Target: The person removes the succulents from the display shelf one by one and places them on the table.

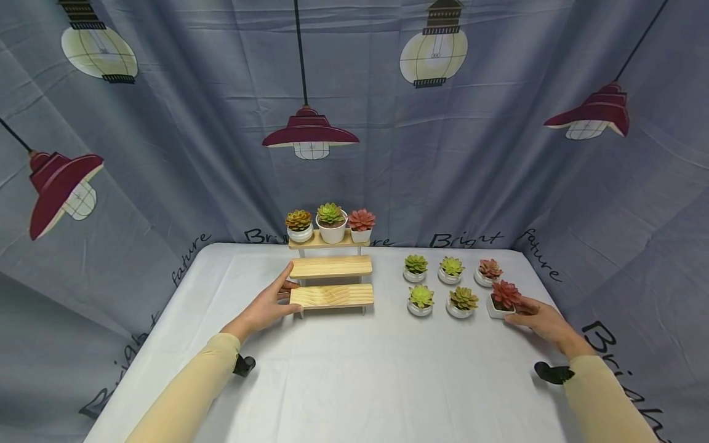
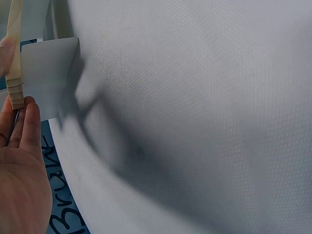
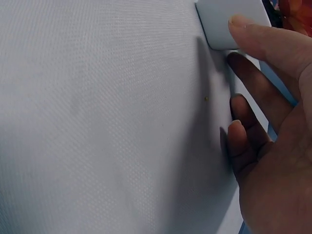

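Observation:
A three-tier wooden display stand (image 1: pixel 331 267) rises near the back of the table. My left hand (image 1: pixel 264 311) grips its left side, thumb by the front edge of the lowest board and fingers farther up. In the left wrist view, the fingertips meet the end of a wooden board (image 2: pixel 15 73). Over on the right, my right hand (image 1: pixel 545 323) holds a red succulent in a square white pot (image 1: pixel 502 304). Its thumb lies against the pot's white wall (image 3: pixel 226 29) in the right wrist view; the plant is mostly cut off there.
On the top board stand a brown-yellow succulent (image 1: pixel 300 227), a green one (image 1: pixel 331 224) and a red one (image 1: pixel 362 226). Several small potted succulents (image 1: pixel 420 300) form two rows left of my right hand. Behind the white table (image 1: pixel 354 381) hangs a printed grey-blue curtain (image 1: pixel 443 172).

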`<state>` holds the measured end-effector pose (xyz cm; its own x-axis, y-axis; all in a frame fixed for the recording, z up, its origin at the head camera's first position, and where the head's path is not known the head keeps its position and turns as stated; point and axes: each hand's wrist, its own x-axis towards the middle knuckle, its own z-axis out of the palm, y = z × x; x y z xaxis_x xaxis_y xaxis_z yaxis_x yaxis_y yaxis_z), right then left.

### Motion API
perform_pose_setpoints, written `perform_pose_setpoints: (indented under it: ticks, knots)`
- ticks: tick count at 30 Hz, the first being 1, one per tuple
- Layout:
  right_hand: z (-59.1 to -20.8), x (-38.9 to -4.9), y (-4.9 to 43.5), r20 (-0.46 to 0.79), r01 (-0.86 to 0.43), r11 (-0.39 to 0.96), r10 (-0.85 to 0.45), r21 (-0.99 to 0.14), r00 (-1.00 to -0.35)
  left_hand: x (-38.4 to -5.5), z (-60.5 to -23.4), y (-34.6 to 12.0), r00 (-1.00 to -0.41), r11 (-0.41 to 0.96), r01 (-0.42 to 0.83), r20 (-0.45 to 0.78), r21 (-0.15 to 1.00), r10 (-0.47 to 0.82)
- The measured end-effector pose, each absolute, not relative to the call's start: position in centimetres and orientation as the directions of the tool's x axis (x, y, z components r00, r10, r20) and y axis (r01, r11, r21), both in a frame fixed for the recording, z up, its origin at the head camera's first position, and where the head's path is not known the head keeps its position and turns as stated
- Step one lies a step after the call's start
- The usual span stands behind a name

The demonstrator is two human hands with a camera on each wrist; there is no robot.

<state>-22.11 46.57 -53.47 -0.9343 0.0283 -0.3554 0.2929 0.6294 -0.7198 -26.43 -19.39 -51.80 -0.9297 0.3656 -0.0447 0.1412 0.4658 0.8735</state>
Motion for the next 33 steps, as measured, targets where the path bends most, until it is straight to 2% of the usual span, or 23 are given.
perform_pose_setpoints:
  ticks: [5, 11, 17, 25, 33]
  knots:
    - [-53.3, -21.7, 47.0, -0.291, 0.241, 0.633, 0.025, -0.736, -0.956, -26.5, -51.8, -19.4, -0.93, 0.47, 0.138, -0.049, 0.872, 0.365]
    - [-53.5, -21.3, 48.4, -0.187, 0.2, 0.588, 0.083, -0.784, -0.979, -26.5, -51.9, -19.2, -0.929, 0.457, 0.138, -0.046, 0.879, 0.368]
    - [-52.0, -21.0, 48.6, -0.101, 0.146, 0.533, 0.112, -0.834, -0.989, -26.5, -51.9, -19.3, -0.931, 0.469, 0.142, -0.044, 0.871, 0.363]
    - [-48.9, -21.4, 46.9, 0.018, 0.091, 0.497, 0.209, -0.863, -0.978, -26.5, -52.0, -19.3, -0.931, 0.462, 0.142, -0.041, 0.875, 0.363]
    - [-46.3, -22.2, 42.8, 0.103, 0.012, 0.499, 0.201, -0.866, -0.974, -26.5, -51.7, -19.2, -0.93, 0.469, 0.15, -0.037, 0.871, 0.366]
